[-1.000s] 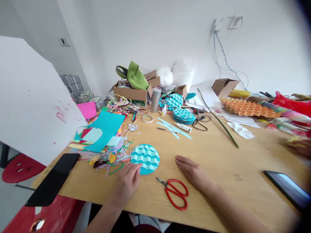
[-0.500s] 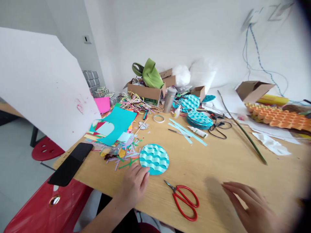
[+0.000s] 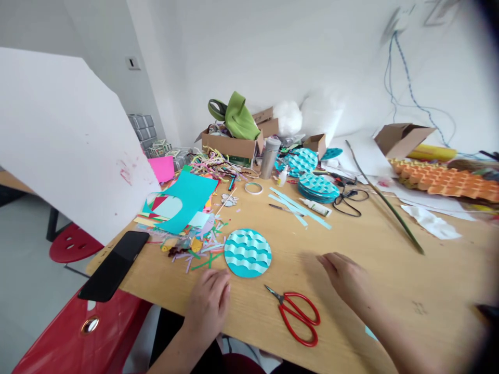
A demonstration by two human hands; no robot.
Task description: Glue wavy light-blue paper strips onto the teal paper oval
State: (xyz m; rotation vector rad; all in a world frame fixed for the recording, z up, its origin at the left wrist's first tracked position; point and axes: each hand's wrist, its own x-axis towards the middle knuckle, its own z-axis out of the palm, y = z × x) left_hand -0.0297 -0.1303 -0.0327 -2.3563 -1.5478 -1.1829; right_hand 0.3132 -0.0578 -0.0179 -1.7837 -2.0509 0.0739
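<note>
A teal paper disc (image 3: 249, 271) with wavy rows of pale blue paper strips lies flat on the table. Just below its left edge, my left hand (image 3: 206, 301) rests with its fingers curled in, apart from the disc and with nothing visible in it. To the right, my right hand (image 3: 346, 278) hovers low over the wood. Its fingers are drawn together and point left, slightly blurred, and no object shows in them. Between the hands are red-handled scissors (image 3: 298, 317), blades pointing up and left. A scrap of light blue paper (image 3: 370, 333) peeks out beside my right forearm.
Pale blue strips (image 3: 300, 208), a glue bottle (image 3: 316, 206) and stacked teal discs (image 3: 317, 188) lie farther back. A tape roll (image 3: 253, 188) is near a steel flask (image 3: 270, 158). Left are teal paper (image 3: 191, 195), paper scraps and a phone (image 3: 115, 265); right, a green stick (image 3: 390, 205).
My right hand has swung left and away from me toward the disc, its fingers closing together. My left hand has drawn back slightly from the disc's edge. Disc and scissors stay in place.
</note>
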